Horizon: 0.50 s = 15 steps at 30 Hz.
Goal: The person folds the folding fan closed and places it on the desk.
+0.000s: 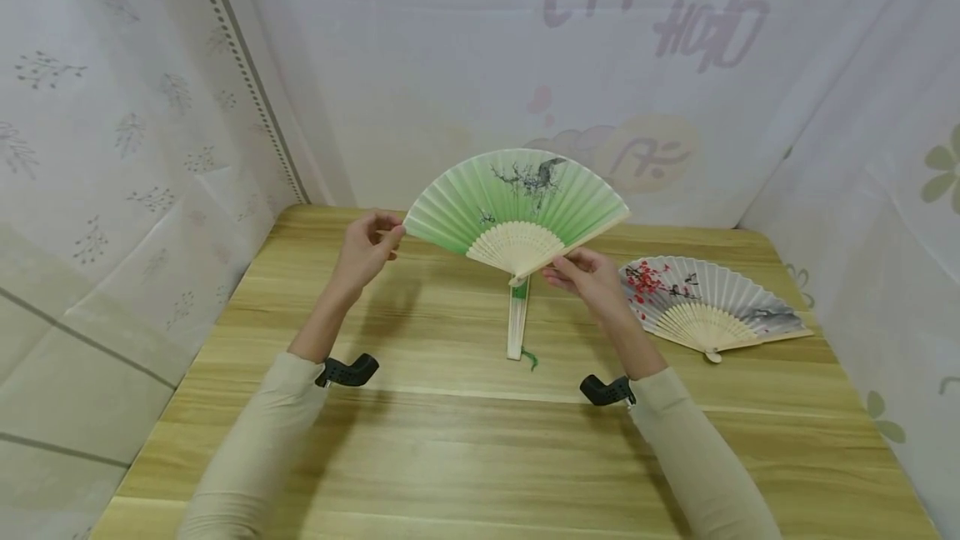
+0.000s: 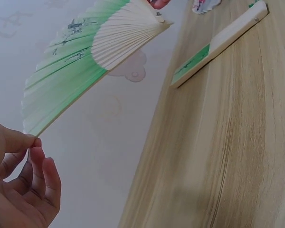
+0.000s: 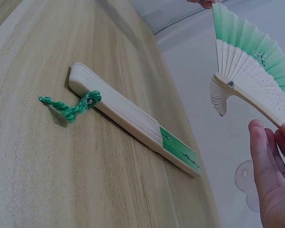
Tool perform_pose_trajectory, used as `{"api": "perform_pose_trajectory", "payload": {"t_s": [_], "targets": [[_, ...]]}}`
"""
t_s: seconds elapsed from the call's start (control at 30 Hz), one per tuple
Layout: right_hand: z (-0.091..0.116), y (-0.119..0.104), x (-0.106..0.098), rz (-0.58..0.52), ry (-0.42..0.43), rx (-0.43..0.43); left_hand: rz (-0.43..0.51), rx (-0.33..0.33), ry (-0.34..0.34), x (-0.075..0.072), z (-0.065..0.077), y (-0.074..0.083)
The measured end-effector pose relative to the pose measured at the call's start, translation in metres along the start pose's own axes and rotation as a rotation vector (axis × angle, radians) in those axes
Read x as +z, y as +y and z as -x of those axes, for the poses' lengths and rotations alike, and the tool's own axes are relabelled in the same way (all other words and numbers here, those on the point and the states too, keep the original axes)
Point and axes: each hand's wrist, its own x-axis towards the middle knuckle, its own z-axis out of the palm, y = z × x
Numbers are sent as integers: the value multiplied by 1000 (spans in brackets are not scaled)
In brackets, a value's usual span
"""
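Spread wide above the table is a green folding fan (image 1: pixel 517 198) with pale pierced ribs and a dark branch print. My left hand (image 1: pixel 367 248) pinches its left outer corner between thumb and fingers, as the left wrist view shows close up. On the other side my right hand (image 1: pixel 588 277) holds the right outer rib near the pivot. Below it, a folded green fan (image 3: pixel 133 118) lies on the table, its green tassel (image 3: pixel 69 108) at the pivot end. In the head view the spread fan hides part of the folded one.
An opened grey-white fan (image 1: pixel 708 307) with red blossoms lies on the wooden table (image 1: pixel 450 457), right of my right hand. Patterned cloth (image 1: pixel 420 65) hangs behind the table and at both sides. Black wrist mounts (image 1: pixel 350 371) stick out from both sleeves.
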Motion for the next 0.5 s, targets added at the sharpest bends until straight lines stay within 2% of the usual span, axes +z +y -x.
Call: {"api": "perform_pose_trajectory", "payload": {"t_s": [0.5], "targets": [[-2,-3,0,72,-46,-35,-46,2,-31,0,-7,9]]}}
